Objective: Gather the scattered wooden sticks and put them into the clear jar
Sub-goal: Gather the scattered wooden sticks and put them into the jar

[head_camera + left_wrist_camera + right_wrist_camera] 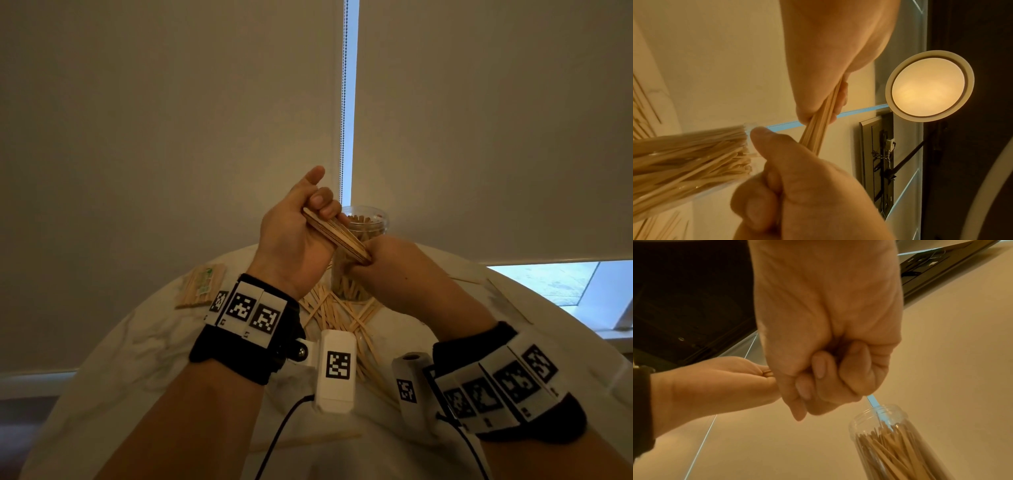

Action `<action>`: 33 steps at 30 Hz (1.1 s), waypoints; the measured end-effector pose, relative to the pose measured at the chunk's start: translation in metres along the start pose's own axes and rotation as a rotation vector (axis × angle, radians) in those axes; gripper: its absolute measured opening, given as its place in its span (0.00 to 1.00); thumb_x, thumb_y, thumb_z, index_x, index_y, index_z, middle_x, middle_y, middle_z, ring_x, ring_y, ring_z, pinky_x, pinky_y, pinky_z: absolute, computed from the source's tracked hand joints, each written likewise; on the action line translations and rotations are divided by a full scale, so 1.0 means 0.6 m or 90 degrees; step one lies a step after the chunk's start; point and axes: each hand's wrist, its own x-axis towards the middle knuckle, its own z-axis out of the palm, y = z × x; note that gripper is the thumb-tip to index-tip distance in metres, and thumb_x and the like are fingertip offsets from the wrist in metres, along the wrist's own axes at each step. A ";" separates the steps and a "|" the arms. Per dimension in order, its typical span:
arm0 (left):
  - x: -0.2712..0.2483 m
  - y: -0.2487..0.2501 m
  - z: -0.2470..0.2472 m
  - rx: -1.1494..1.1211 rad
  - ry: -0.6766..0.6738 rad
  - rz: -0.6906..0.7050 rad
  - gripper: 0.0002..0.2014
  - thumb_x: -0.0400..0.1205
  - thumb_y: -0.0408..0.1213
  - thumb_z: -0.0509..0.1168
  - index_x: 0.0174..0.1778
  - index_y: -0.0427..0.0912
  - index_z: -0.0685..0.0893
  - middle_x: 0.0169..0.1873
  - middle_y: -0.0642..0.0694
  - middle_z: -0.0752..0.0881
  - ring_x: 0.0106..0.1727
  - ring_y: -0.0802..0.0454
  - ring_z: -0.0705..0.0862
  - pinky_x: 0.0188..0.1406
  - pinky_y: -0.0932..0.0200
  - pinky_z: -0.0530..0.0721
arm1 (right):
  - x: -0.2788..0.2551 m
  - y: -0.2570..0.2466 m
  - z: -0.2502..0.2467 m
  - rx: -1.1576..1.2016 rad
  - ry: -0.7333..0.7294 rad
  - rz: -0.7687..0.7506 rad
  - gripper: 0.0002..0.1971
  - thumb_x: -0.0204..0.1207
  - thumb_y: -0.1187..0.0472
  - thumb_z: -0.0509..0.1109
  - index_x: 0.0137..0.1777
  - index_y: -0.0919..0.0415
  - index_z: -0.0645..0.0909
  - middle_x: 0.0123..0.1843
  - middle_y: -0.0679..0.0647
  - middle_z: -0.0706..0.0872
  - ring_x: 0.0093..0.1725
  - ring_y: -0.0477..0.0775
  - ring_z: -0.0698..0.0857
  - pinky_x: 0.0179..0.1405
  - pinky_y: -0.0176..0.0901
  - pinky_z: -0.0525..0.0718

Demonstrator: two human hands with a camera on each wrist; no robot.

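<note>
Both hands hold one bundle of wooden sticks (pixel 337 236) slanted in the air in front of the clear jar (pixel 368 222). My left hand (pixel 305 222) grips the bundle's upper end, thumb raised. My right hand (pixel 383 260) is fisted round its lower end. The jar stands at the table's far side, packed with upright sticks. More scattered sticks (pixel 337 317) lie in a heap before the jar. In the left wrist view the bundle (pixel 816 129) runs between the two hands beside the jar (pixel 684 162). The right wrist view shows the fist (pixel 828 345) above the jar mouth (pixel 877 412).
The round white marbled table (pixel 137 342) carries a wrapped pack of sticks (pixel 202 289) at its left. Single sticks lie at the far right edge (pixel 466 279) and near the front (pixel 308 442). Closed roller blinds with a bead chain (pixel 342 102) hang behind the table.
</note>
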 end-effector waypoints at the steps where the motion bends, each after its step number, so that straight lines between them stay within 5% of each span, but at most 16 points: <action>1: 0.000 -0.001 -0.001 -0.002 -0.007 0.002 0.13 0.90 0.33 0.52 0.66 0.40 0.78 0.29 0.51 0.71 0.29 0.56 0.71 0.43 0.56 0.74 | 0.001 0.001 0.000 0.003 0.002 0.004 0.14 0.82 0.52 0.66 0.35 0.55 0.82 0.24 0.46 0.80 0.23 0.40 0.78 0.29 0.35 0.76; 5: -0.001 -0.002 0.002 -0.011 -0.038 -0.025 0.14 0.90 0.36 0.52 0.64 0.39 0.80 0.29 0.50 0.73 0.30 0.55 0.74 0.45 0.55 0.76 | 0.005 -0.001 0.008 0.025 0.013 0.010 0.17 0.80 0.53 0.68 0.29 0.54 0.78 0.20 0.45 0.76 0.18 0.40 0.73 0.26 0.36 0.74; 9: -0.008 -0.012 0.010 0.001 -0.042 -0.074 0.27 0.88 0.58 0.50 0.51 0.38 0.83 0.25 0.47 0.70 0.29 0.51 0.71 0.40 0.52 0.77 | 0.010 -0.002 0.008 0.069 0.010 0.014 0.16 0.78 0.57 0.68 0.28 0.54 0.76 0.21 0.48 0.75 0.21 0.45 0.73 0.28 0.41 0.73; 19: -0.001 -0.011 0.007 -0.052 0.004 -0.047 0.10 0.91 0.36 0.53 0.61 0.40 0.78 0.28 0.51 0.69 0.29 0.56 0.69 0.45 0.55 0.76 | 0.004 0.006 -0.004 0.027 0.008 0.062 0.16 0.79 0.51 0.68 0.29 0.51 0.79 0.18 0.42 0.79 0.18 0.38 0.75 0.28 0.39 0.74; 25: -0.007 -0.024 0.014 0.030 0.011 -0.079 0.25 0.87 0.58 0.58 0.34 0.42 0.79 0.25 0.48 0.73 0.28 0.52 0.74 0.44 0.50 0.84 | 0.003 0.008 0.004 0.035 -0.009 0.089 0.13 0.80 0.55 0.64 0.34 0.57 0.76 0.30 0.50 0.79 0.27 0.47 0.75 0.30 0.41 0.77; 28: -0.007 -0.025 0.013 0.022 0.064 -0.053 0.26 0.87 0.56 0.59 0.27 0.45 0.70 0.22 0.49 0.65 0.23 0.54 0.66 0.36 0.54 0.84 | 0.003 -0.001 0.000 0.058 -0.066 0.081 0.14 0.79 0.49 0.70 0.37 0.57 0.83 0.29 0.52 0.83 0.22 0.46 0.77 0.27 0.41 0.79; 31: -0.004 -0.016 0.010 -0.011 0.104 -0.011 0.26 0.89 0.55 0.56 0.26 0.46 0.68 0.21 0.50 0.63 0.21 0.55 0.62 0.31 0.56 0.79 | 0.003 -0.006 0.007 0.081 -0.071 0.023 0.11 0.74 0.44 0.75 0.43 0.51 0.86 0.37 0.54 0.90 0.36 0.52 0.88 0.43 0.52 0.89; 33: -0.002 -0.011 0.004 -0.052 0.119 0.009 0.26 0.89 0.55 0.55 0.26 0.46 0.68 0.21 0.50 0.63 0.21 0.55 0.62 0.34 0.56 0.76 | 0.002 -0.008 0.006 0.087 -0.042 0.002 0.11 0.74 0.42 0.75 0.44 0.50 0.85 0.38 0.52 0.89 0.38 0.50 0.89 0.43 0.51 0.89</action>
